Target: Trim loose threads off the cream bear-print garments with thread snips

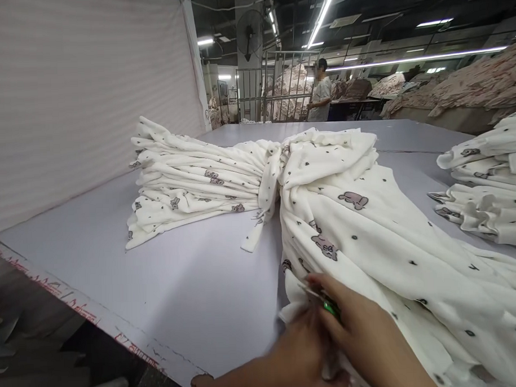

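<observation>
A bundle of white fleece fabric pieces (360,224) printed with small grey bears lies on the grey table (189,286), tied round its middle with a strip of the same cloth (268,187). Both hands work at the bundle's near edge. My left hand (295,350) pinches the fabric edge, its fingers closed on the cloth. My right hand (351,320) lies over the fabric, fingers curled round a small green thing (331,309) that I cannot make out.
A second stack of the same fabric (486,191) sits at the right. A pale wall panel (80,92) borders the table's left. The table's front edge (97,323) drops to the dark floor. A person (320,92) stands by metal racks far behind.
</observation>
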Action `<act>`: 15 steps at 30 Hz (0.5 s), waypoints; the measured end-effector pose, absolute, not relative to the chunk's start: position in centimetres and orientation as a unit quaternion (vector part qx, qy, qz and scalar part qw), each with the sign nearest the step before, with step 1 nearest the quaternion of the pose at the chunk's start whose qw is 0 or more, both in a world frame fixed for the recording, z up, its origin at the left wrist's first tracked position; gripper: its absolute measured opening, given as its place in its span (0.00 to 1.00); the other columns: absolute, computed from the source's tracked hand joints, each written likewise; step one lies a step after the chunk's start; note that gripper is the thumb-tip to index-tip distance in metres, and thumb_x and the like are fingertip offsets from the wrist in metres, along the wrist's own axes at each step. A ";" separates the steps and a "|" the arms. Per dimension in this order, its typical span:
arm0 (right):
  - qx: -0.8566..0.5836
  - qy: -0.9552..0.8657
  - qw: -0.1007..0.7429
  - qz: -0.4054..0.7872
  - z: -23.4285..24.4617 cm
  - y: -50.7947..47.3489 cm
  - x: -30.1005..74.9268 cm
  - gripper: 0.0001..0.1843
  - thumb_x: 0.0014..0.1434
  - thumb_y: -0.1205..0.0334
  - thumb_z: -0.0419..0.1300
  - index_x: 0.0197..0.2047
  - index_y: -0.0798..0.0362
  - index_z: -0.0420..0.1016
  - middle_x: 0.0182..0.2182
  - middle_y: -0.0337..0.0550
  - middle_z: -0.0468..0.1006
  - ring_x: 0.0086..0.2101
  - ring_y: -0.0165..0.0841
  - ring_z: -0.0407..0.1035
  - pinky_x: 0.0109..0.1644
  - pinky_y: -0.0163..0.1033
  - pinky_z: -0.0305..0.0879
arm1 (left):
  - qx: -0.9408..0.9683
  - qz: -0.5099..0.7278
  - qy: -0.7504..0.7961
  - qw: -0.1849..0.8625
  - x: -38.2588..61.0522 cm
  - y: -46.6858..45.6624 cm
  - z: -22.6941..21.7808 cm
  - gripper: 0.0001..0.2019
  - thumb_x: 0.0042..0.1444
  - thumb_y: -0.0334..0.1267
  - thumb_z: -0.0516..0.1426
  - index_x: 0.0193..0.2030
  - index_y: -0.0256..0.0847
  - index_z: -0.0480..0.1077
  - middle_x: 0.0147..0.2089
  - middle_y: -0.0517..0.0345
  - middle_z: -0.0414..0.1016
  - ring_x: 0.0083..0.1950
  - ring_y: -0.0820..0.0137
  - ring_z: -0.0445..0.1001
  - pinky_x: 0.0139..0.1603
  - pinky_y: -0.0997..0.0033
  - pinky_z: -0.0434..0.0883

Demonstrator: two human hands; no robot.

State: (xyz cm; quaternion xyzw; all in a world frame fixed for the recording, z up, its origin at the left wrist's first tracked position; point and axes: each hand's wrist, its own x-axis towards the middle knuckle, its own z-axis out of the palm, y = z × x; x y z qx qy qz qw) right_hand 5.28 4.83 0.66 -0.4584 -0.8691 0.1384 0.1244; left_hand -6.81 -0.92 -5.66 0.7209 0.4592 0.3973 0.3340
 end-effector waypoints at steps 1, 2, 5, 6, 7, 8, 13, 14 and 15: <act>-0.495 -0.853 0.121 0.113 0.3 5.6 5.2 0.20 0.54 0.62 0.47 0.48 0.45 0.71 0.41 0.42 0.81 0.35 0.45 0.77 0.35 0.48 0.71 | 0.726 0.383 0.474 0.319 -7.6 -1.0 -5.7 0.29 0.41 0.35 0.60 0.54 0.36 0.62 0.48 0.46 0.67 0.49 0.57 0.67 0.54 0.60 0.66; -0.520 -0.840 0.121 0.097 -0.1 6.3 5.3 0.19 0.55 0.62 0.47 0.47 0.47 0.72 0.38 0.45 0.82 0.33 0.48 0.77 0.33 0.50 0.69 | 0.733 0.365 0.493 0.296 -8.4 -1.0 -5.7 0.31 0.40 0.35 0.61 0.54 0.34 0.61 0.49 0.44 0.66 0.51 0.56 0.66 0.54 0.58 0.66; -0.549 -0.823 0.121 0.083 -1.3 7.4 6.4 0.16 0.58 0.60 0.46 0.46 0.46 0.70 0.34 0.41 0.82 0.31 0.45 0.76 0.30 0.45 0.67 | 0.764 0.296 0.529 0.221 -10.4 -1.0 -5.6 0.36 0.39 0.36 0.62 0.59 0.38 0.58 0.59 0.41 0.57 0.59 0.51 0.58 0.58 0.53 0.60; -0.550 -0.822 0.122 0.085 -1.6 7.4 6.7 0.15 0.58 0.59 0.47 0.46 0.45 0.70 0.34 0.39 0.82 0.31 0.43 0.76 0.29 0.43 0.67 | 0.770 0.283 0.536 0.201 -10.7 -0.9 -5.6 0.36 0.41 0.36 0.62 0.60 0.40 0.58 0.62 0.41 0.54 0.61 0.50 0.56 0.60 0.50 0.57; -0.552 -0.820 0.124 0.086 -1.7 7.4 7.0 0.15 0.58 0.59 0.47 0.46 0.45 0.69 0.34 0.37 0.81 0.31 0.41 0.76 0.29 0.42 0.67 | 0.770 0.276 0.543 0.190 -10.9 -0.6 -5.6 0.35 0.42 0.36 0.62 0.60 0.41 0.58 0.63 0.42 0.52 0.61 0.49 0.54 0.60 0.48 0.55; -0.555 -0.818 0.126 0.086 -1.9 7.4 7.1 0.15 0.58 0.58 0.47 0.46 0.45 0.69 0.33 0.37 0.81 0.31 0.41 0.76 0.29 0.41 0.67 | 0.765 0.279 0.548 0.191 -11.0 -0.4 -5.6 0.33 0.43 0.35 0.61 0.58 0.42 0.60 0.63 0.42 0.52 0.62 0.49 0.54 0.61 0.48 0.54; -0.561 -0.812 0.134 0.089 -2.4 7.4 6.8 0.14 0.58 0.58 0.48 0.45 0.44 0.70 0.33 0.35 0.81 0.29 0.39 0.76 0.26 0.38 0.66 | 0.743 0.325 0.512 0.283 -11.5 0.8 -5.1 0.17 0.45 0.33 0.62 0.44 0.39 0.69 0.52 0.48 0.63 0.53 0.62 0.66 0.56 0.64 0.64; -0.561 -0.811 0.138 0.088 -2.6 7.4 6.8 0.14 0.58 0.57 0.49 0.45 0.44 0.70 0.33 0.35 0.81 0.29 0.39 0.76 0.26 0.38 0.66 | 0.750 0.326 0.496 0.293 -11.7 0.8 -4.9 0.15 0.47 0.33 0.61 0.44 0.39 0.69 0.50 0.50 0.64 0.51 0.65 0.67 0.55 0.69 0.65; -0.562 -0.810 0.143 0.087 -2.8 7.4 6.8 0.14 0.57 0.57 0.49 0.45 0.43 0.70 0.34 0.34 0.81 0.29 0.38 0.76 0.26 0.38 0.66 | 0.755 0.326 0.484 0.299 -12.0 0.8 -4.9 0.16 0.48 0.33 0.60 0.46 0.40 0.69 0.49 0.51 0.65 0.50 0.67 0.68 0.54 0.71 0.65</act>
